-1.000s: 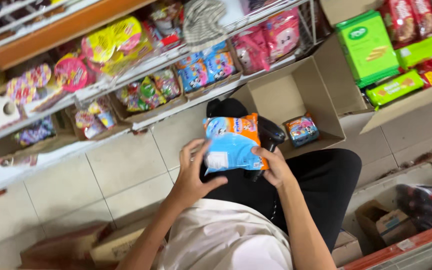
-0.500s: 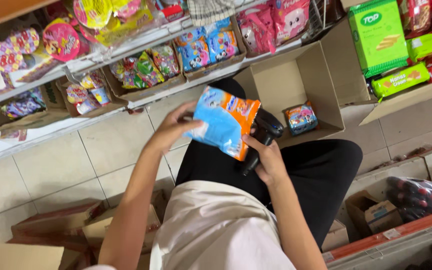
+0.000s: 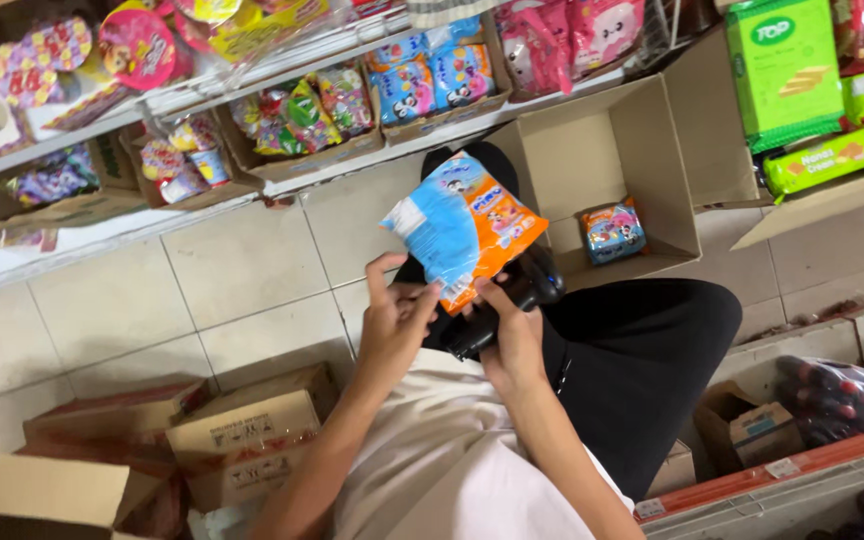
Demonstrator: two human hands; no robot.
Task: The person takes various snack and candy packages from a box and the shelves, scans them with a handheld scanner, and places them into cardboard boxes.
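Fingers [image 3: 399, 290] of the left hand [image 3: 392, 325] curl lightly against the lower edge of a blue-and-orange snack packet [image 3: 462, 225], thumb raised. The packet tilts above the lap, over the tiled floor [image 3: 242, 270]. The right hand [image 3: 512, 335] pinches the packet's bottom corner and also holds a black handheld device [image 3: 512, 295]. Further right stands an open cardboard box [image 3: 602, 150] with one similar packet [image 3: 612, 230] inside.
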